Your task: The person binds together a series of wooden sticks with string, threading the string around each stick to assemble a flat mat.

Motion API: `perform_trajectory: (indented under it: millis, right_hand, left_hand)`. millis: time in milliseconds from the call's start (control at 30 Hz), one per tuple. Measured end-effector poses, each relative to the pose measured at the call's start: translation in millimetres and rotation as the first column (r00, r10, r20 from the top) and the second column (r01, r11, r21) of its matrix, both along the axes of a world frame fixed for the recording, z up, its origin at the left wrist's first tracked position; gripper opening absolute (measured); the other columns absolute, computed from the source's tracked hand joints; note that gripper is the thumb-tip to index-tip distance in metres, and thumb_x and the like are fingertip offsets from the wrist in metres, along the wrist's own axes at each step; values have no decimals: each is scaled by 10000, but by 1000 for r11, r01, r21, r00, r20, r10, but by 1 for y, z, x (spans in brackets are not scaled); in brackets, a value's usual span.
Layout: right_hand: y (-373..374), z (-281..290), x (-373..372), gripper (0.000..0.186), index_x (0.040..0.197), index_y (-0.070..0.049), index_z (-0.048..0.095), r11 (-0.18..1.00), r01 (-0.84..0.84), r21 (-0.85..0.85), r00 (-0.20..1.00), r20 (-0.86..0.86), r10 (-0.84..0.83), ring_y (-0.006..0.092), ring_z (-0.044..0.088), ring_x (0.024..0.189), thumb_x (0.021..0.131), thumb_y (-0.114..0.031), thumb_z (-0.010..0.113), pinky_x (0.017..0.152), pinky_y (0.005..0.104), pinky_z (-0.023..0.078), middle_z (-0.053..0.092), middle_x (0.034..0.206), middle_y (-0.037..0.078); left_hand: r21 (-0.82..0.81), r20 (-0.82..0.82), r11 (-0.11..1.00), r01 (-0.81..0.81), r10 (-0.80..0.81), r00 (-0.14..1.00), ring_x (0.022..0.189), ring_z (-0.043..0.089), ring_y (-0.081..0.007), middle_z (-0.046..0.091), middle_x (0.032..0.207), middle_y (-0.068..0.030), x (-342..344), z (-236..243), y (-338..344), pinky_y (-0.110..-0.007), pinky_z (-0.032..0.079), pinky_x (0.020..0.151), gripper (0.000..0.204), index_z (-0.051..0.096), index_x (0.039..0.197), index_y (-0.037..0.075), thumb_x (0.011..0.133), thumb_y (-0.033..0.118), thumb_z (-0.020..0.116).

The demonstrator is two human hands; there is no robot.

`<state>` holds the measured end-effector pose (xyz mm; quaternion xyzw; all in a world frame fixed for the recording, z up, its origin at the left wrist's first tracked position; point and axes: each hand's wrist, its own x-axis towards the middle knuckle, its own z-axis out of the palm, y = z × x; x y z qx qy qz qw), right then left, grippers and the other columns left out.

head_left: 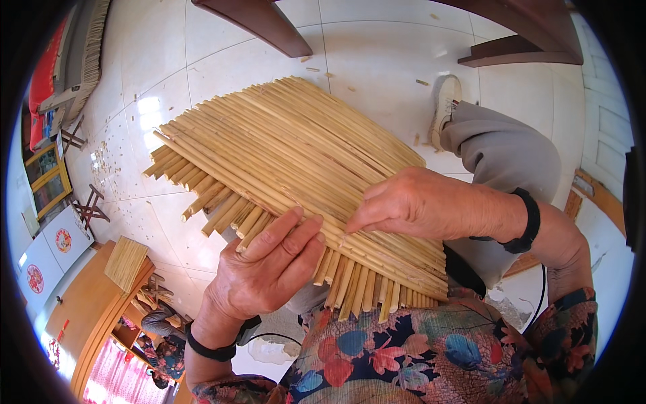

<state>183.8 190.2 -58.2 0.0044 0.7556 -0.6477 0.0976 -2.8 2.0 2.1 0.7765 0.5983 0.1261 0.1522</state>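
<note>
Half-curled left hand (262, 273), seven o'clock, is clasping my stalk panel (289, 138) (presumably light, stiff; hold edges); right hand (407, 205), three o'clock, is pinching, contents unclear.

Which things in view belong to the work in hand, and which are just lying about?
Seemingly part of the work:
- stalk panel
- stalk ends jutting from its near side
- left hand and right hand, both at the panel

Seemingly just about the room:
- small scrap on the floor, perhaps an offcut
- folding stool
- dark furniture leg
</note>
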Motion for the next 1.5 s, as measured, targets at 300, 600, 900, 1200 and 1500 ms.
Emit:
perform_trajectory:
  millis: [300,600,900,1200,1500]
  right_hand:
    - [4,7,-7,132,901,-85,701,993,-16,114,996,-81,26,337,678,797,867,-141,586,687,436,540,689,838,125]
    - [12,28,-19,99,783,-12,602,920,-176,350,964,-128,233,371,648,740,792,-109,582,620,447,525,610,731,172]
    - [4,35,-23,84,795,-20,578,916,-175,361,964,-129,235,334,651,752,745,-71,620,613,416,533,599,751,136]
    - [14,31,-31,51,797,-22,629,887,-211,410,932,-189,309,366,672,755,772,-61,608,630,435,543,635,759,165]
    - [21,35,-40,84,858,-31,635,865,-303,399,912,-141,384,343,652,782,791,-55,590,638,425,528,599,767,138]
  left_hand:
    - [12,-9,1000,5,-5,1000,1102,656,-237,718,1090,-57,0,-1,1,-303,574,788,241,698,991,95,753,101,668]
    - [15,-18,1000,13,-12,1000,1103,650,-238,715,1096,-58,0,-1,1,-300,583,763,260,704,986,92,729,97,669]
    - [40,-12,999,19,-19,1000,1117,641,-235,711,1094,-60,-2,-3,0,-298,585,706,269,707,991,81,726,88,662]
    - [40,7,999,-1,1,1000,1016,676,-244,724,1030,-69,0,1,5,-320,595,755,246,715,924,50,679,62,693]
    - [61,32,998,-12,10,999,1060,652,-232,704,1054,-64,0,-1,1,-319,587,742,261,702,955,50,698,89,677]
